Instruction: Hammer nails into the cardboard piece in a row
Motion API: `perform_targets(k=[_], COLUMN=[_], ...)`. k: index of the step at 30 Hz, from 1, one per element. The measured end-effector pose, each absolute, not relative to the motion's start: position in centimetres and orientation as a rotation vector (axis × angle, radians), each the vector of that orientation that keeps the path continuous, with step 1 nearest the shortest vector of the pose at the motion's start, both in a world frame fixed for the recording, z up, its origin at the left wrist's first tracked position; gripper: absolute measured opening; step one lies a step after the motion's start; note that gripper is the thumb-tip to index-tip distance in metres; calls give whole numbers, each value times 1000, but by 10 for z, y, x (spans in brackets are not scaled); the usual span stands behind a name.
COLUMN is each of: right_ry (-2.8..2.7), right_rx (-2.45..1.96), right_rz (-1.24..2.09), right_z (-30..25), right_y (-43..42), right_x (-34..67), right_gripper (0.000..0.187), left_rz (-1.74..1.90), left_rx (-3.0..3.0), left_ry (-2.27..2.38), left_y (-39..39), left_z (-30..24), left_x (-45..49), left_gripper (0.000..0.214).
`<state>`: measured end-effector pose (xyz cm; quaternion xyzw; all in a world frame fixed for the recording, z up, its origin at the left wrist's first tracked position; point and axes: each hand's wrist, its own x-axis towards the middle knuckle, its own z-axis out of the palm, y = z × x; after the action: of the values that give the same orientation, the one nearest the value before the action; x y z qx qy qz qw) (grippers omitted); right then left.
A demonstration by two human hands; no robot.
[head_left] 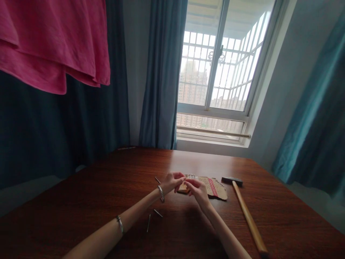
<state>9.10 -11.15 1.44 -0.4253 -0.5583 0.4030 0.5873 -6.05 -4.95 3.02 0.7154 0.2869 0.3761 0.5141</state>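
Observation:
My left hand (174,181) and my right hand (198,191) meet above the table, thumbs and fingers pinched close together. What they pinch, if anything, is too small to make out. Right behind and beside them lies a flat tan piece (219,189), full of small holes, with a pinkish-red band across it and an uneven edge. Part of it is hidden by my fingers. Small dark upright marks line its far edge near my fingertips; I cannot tell what they are.
A hammer (249,217) with a wooden handle lies to the right. Thin metal rods rest left of my hands: one rod (157,180) farther back, a second rod (158,213) and a third rod (148,223) nearer. The brown wooden table (107,194) ends before a window.

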Motion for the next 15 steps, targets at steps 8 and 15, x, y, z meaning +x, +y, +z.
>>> perform_targets(k=[8,15], right_ry=[-1147,-1246], right_rx=[-978,-1038], right_rz=[921,745], right_z=[22,26], right_y=[-111,-105], right_x=[103,117], right_gripper=[36,32], left_rz=[917,939], left_rx=[1747,1779], left_ry=[735,679], left_y=[-53,-42], left_z=[37,39], left_x=[-37,-24], left_gripper=[34,33])
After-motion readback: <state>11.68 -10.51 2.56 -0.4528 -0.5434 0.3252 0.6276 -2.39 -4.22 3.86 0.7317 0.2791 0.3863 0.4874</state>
